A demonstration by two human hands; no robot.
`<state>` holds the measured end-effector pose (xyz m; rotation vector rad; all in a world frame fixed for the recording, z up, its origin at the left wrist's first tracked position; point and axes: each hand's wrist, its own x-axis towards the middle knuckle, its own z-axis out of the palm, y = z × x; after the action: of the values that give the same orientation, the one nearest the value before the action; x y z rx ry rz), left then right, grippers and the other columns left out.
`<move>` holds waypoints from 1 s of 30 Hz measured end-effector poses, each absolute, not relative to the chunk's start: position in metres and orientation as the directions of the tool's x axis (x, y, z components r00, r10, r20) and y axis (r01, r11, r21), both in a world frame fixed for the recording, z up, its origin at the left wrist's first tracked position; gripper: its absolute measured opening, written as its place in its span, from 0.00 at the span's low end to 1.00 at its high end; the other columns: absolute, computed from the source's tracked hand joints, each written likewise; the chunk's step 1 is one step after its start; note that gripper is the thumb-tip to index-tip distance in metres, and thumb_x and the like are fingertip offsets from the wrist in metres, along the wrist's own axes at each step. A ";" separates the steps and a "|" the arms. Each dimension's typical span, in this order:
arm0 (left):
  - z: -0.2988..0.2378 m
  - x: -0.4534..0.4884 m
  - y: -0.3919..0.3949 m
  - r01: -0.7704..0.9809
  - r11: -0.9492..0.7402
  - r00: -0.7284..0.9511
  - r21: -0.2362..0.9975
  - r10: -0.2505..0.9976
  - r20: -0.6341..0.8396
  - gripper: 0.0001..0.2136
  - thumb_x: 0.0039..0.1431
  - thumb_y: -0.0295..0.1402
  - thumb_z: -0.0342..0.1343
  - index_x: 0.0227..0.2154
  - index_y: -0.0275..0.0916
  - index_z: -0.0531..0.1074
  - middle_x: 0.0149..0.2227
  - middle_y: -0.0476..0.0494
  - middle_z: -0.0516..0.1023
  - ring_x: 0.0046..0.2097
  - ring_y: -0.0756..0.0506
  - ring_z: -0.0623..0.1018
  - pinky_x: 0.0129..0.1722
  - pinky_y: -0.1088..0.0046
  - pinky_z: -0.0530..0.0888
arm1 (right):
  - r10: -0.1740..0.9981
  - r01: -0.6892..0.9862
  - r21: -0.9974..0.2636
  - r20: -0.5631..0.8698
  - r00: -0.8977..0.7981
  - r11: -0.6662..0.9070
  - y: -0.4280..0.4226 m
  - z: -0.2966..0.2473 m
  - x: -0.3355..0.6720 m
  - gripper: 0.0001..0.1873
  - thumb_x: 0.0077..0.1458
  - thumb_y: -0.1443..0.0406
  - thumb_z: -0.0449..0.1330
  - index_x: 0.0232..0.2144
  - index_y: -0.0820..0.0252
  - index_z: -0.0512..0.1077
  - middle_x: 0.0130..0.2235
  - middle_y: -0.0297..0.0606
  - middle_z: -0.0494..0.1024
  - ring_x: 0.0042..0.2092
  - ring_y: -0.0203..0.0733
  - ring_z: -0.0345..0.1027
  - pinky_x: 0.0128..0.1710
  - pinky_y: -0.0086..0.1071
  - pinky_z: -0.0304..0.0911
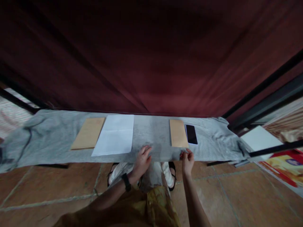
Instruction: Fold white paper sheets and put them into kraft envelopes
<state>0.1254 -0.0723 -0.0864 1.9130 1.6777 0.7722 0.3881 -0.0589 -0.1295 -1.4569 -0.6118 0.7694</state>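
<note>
My left hand (142, 160), with a dark watch on its wrist, is at the near edge of the grey cloth, its fingers loosely stretched out and holding nothing. It is nearest to a white sheet of paper (115, 135) with fold creases, which lies to its left and overlaps a large brown envelope (88, 133). My right hand (187, 160) is closed with curled fingers just below a smaller brown envelope (178, 133); whatever is in the fingers, if anything, cannot be made out. A phone (191, 134) with a dark screen lies right beside that small envelope.
The grey cloth (152, 132) covers a narrow surface backed by a dark red curtain (151, 72). Black metal bars (267, 82) stand at both sides. At the right are a white box (260, 138) and a red printed package (287, 167). Below is a tiled floor (213, 195).
</note>
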 end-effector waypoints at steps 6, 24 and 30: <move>-0.095 0.005 -0.096 0.948 0.078 -0.134 0.310 0.977 0.164 0.30 0.63 0.38 0.54 0.67 0.40 0.59 0.72 0.33 0.55 0.73 0.32 0.51 0.67 0.46 0.56 | 0.898 -0.037 -0.994 -0.110 0.426 -0.104 -0.069 -0.133 0.310 0.18 0.51 0.54 0.59 0.41 0.58 0.72 0.36 0.37 0.77 0.34 0.40 0.71 0.35 0.33 0.70; -0.110 -0.040 -0.127 0.972 0.027 -0.049 0.231 0.994 0.092 0.29 0.65 0.41 0.49 0.67 0.36 0.61 0.70 0.30 0.56 0.71 0.34 0.57 0.70 0.47 0.50 | 0.990 0.482 -0.865 -0.117 0.079 -0.141 0.006 -0.118 0.120 0.14 0.52 0.69 0.56 0.40 0.54 0.77 0.39 0.36 0.77 0.38 0.39 0.72 0.44 0.30 0.67; -0.135 -0.054 -0.131 0.990 -0.083 0.063 0.110 0.982 0.176 0.27 0.66 0.39 0.47 0.67 0.37 0.62 0.69 0.30 0.60 0.69 0.34 0.62 0.68 0.46 0.52 | 0.984 0.438 -0.882 -0.141 0.107 -0.173 0.042 -0.118 0.114 0.13 0.49 0.68 0.55 0.36 0.56 0.76 0.35 0.35 0.79 0.41 0.42 0.72 0.46 0.34 0.66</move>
<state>-0.0536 -0.1315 -0.1352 2.3191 2.1532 0.3258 0.1144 0.0424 -0.1181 -1.7053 -1.4024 1.0185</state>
